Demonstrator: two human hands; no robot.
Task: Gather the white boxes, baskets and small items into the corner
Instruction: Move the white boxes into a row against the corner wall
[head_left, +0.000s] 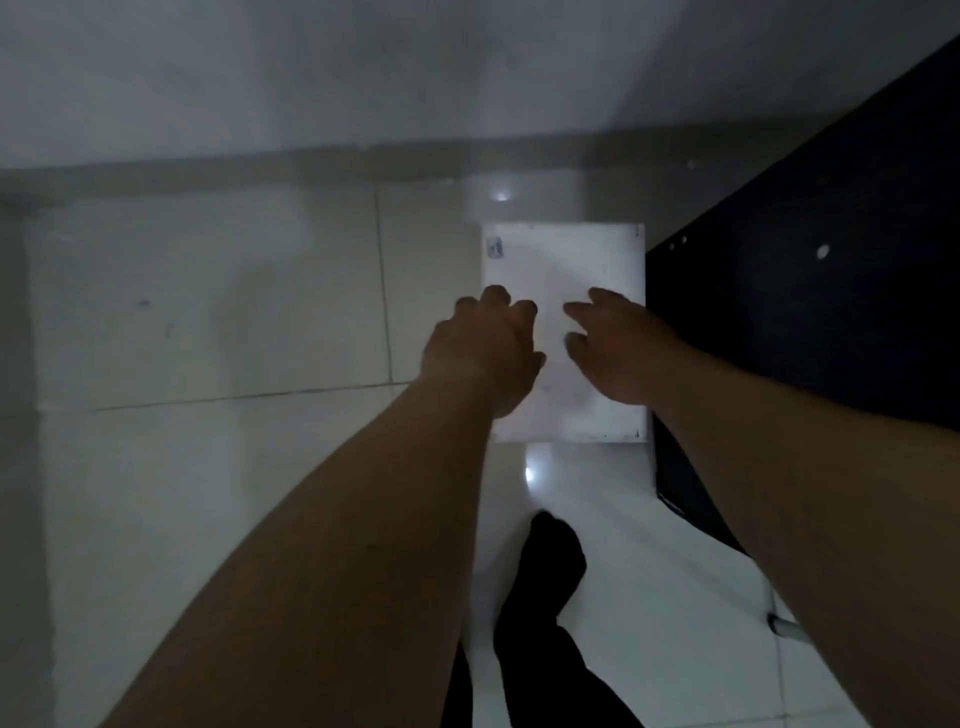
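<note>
Two bare forearms fill the bottom of the view, reaching forward and down over a dark trouser leg (545, 597). Both hands sit above a white box (566, 260) that lies flat on the pale tiled floor (208, 312), close to the wall (363, 78) and its grey skirting, with its right edge right beside a black panel (805, 286).

The left hand (483, 348) overlaps the box's left edge, its fingers curled inward into a loose fist; whether it grips that edge or only rests there cannot be told through the blur. The right hand (618, 343) is over the right half of the lid, fingers apart and pointing left, thumb spread below them, holding nothing; whether the palm touches the lid cannot be told.

A small grey label marks the far left corner of the box. Light glares off the floor just near of the box. A grey tube end (784, 626) lies on the floor at the lower right.
</note>
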